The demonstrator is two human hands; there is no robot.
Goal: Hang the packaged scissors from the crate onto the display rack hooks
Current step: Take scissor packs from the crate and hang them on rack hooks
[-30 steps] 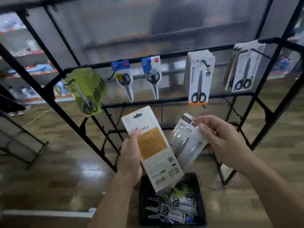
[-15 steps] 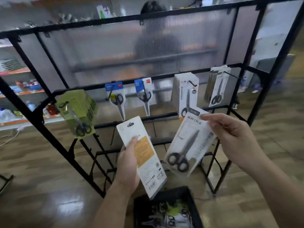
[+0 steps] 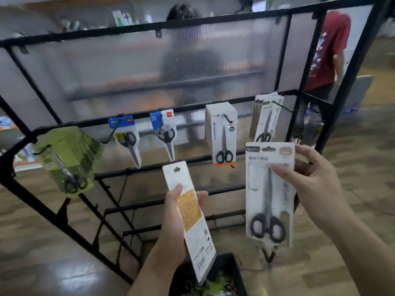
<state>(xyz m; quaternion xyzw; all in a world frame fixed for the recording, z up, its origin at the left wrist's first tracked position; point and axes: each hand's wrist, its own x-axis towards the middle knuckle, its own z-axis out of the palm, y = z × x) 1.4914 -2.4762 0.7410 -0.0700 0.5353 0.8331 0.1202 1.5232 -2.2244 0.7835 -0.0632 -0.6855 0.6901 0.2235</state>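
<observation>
My right hand (image 3: 310, 184) holds a white pack of black-handled scissors (image 3: 268, 195) upright by its upper part, front facing me, just below the far-right hook (image 3: 283, 106). My left hand (image 3: 177, 223) grips a white pack (image 3: 190, 216) with an orange label, its back toward me, tilted. The black crate (image 3: 237, 272) sits at the bottom edge with more packs inside, partly hidden by that pack. The black display rack (image 3: 192, 112) carries hung scissors packs along its bar.
On the rack hang a thick green stack (image 3: 68, 159), two blue-topped packs (image 3: 126, 139) (image 3: 165, 133), a white stack (image 3: 222, 135) and a white stack at far right (image 3: 266, 116). A person in a red shirt (image 3: 327, 50) stands behind the rack at right. Wooden floor lies all around.
My right hand has turned its scissors pack from tilted to upright and raised it toward the far-right hook. My view has tilted up, and the crate has dropped to the frame's bottom edge.
</observation>
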